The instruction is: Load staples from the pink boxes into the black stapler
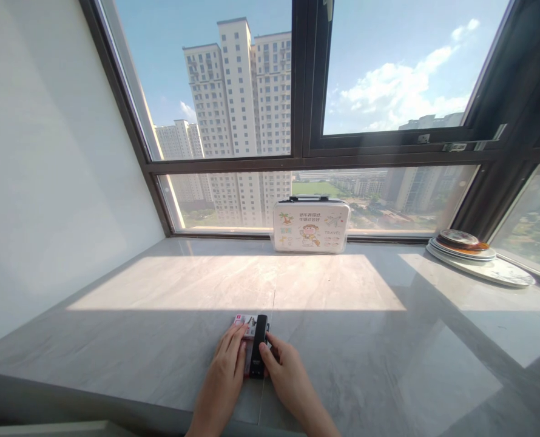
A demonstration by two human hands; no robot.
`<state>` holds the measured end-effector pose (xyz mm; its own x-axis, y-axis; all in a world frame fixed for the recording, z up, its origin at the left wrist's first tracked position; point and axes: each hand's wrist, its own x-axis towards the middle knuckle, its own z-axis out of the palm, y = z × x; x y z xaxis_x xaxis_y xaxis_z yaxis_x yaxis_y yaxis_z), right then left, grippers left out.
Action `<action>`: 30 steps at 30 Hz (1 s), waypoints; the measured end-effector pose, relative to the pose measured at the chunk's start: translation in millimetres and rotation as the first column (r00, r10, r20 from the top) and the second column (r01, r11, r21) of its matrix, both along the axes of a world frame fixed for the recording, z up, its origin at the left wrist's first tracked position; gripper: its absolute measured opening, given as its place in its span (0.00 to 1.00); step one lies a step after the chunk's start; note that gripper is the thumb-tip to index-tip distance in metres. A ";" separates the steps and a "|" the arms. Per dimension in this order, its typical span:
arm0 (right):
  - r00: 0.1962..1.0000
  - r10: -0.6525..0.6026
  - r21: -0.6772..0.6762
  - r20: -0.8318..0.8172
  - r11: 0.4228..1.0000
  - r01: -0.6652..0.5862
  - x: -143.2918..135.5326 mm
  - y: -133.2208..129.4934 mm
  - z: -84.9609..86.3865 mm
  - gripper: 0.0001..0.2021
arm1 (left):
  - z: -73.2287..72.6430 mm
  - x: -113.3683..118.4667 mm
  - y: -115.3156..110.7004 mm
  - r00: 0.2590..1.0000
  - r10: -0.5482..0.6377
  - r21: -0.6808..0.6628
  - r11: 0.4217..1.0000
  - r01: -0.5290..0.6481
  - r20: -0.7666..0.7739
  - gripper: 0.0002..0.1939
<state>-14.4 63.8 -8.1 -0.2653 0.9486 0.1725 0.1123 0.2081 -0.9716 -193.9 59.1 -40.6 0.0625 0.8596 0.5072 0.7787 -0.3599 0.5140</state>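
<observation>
A black stapler [258, 351] lies lengthwise along the right side of a small white and pink box [250, 323] on the marble-look sill. My right hand [284, 367] grips the stapler from the right, its thumb on top and its fingers at the far side edge. Over the box's left part rests my left hand [228, 359], fingers together and curved around it, holding it against the sill. The left hand hides much of the box. Whether the stapler sits on the box or only beside it, I cannot tell.
A white case with cartoon prints [311, 227] stands upright against the window. Several stacked plates [463, 249] rest on an oval white board [509, 272] at the right corner. A white wall [60, 182] bounds the left, and the sill's front edge [70, 388] runs near me.
</observation>
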 end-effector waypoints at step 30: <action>0.885 -0.456 -0.177 -0.090 0.882 0.437 139.0 11.2 -16.5 0.33 | 22.7 5.4 -10.4 0.992 0.074 0.005 0.997 -0.075 0.097 0.23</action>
<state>124.7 75.0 -24.6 0.2071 0.9780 0.0253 0.0351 0.0184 -0.9992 -188.4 48.7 -17.9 -0.0516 0.8554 0.5154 0.7503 -0.3074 0.5852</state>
